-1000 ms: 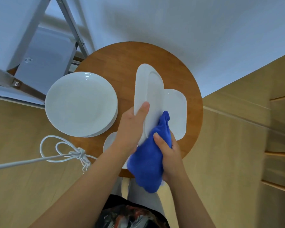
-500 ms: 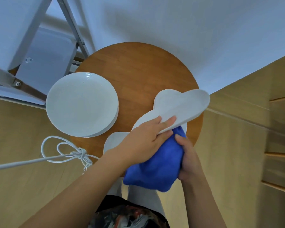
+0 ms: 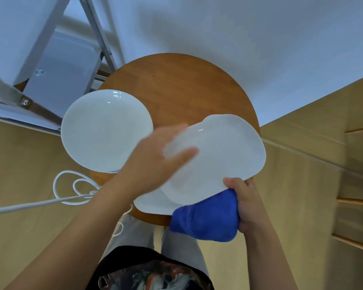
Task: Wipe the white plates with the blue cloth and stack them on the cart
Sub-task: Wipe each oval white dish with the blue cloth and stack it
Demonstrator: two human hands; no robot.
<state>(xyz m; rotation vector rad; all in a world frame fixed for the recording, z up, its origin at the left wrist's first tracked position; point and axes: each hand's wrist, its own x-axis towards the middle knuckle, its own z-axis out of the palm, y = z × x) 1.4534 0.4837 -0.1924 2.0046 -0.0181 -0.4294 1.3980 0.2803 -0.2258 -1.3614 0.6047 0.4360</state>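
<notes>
At the middle of the view a white oblong ceramic plate with rounded corners (image 3: 216,158) is held tilted above the round brown wooden table (image 3: 176,86), its far end reaching toward 2 o'clock past the table's edge. The left hand (image 3: 153,162), blurred, grips the plate's near-left end, thumb lying across the upper face and the other fingers hidden beneath, so how far they curl cannot be told. The right hand (image 3: 248,204) at 5 o'clock is closed round a bunched blue cloth (image 3: 210,218), thumb tip pressing on the plate's lower rim, the cloth tucked against the plate's underside. Under the held plate another white oblong plate (image 3: 153,204) lies on the table's near edge, partly covered. At 9 o'clock from the held plate sits a stack of round white plates (image 3: 105,130), overhanging the table's left side. A white cord (image 3: 71,191) coils at 8 o'clock over the pale wooden floor (image 3: 19,164). A grey metal cart (image 3: 57,76) stands at 10 o'clock, beside the table.
</notes>
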